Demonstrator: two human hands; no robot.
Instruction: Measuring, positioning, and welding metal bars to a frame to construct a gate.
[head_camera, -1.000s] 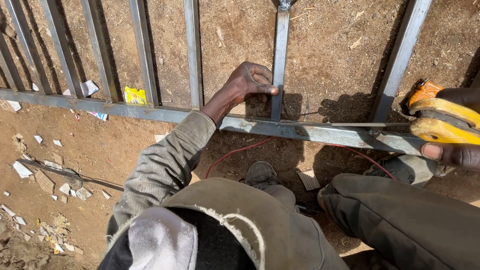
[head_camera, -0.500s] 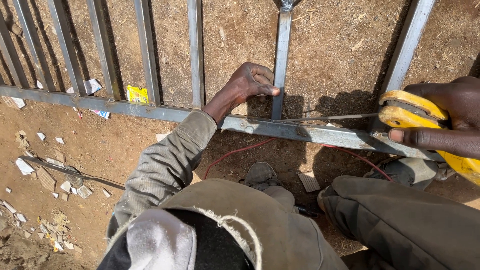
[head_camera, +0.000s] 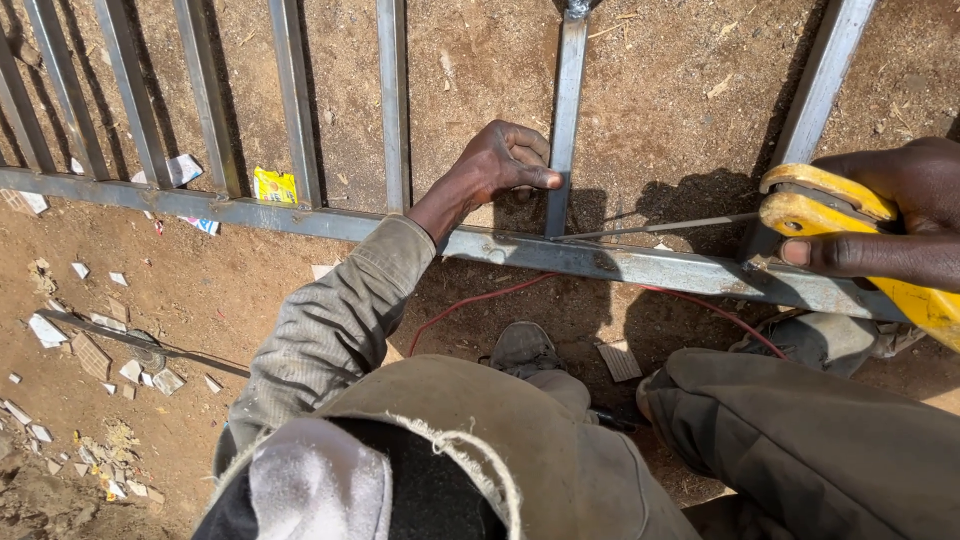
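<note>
We cannot see the back end of the yellow electrode holder (head_camera: 860, 230): it runs off the right edge, and our right hand (head_camera: 890, 225) covers much of its grip and is itself cut there. The tips of our left hand's (head_camera: 505, 165) fingers (head_camera: 530, 145) hide behind the upright bar (head_camera: 567, 120), whose top leaves the far edge. The tip of the thin rod (head_camera: 660, 225) is too fine to tell whether it touches the cross rail (head_camera: 620, 262). The red cable (head_camera: 480, 297) vanishes under our knees, and the left scraps (head_camera: 95, 350) are too small to tell.
</note>
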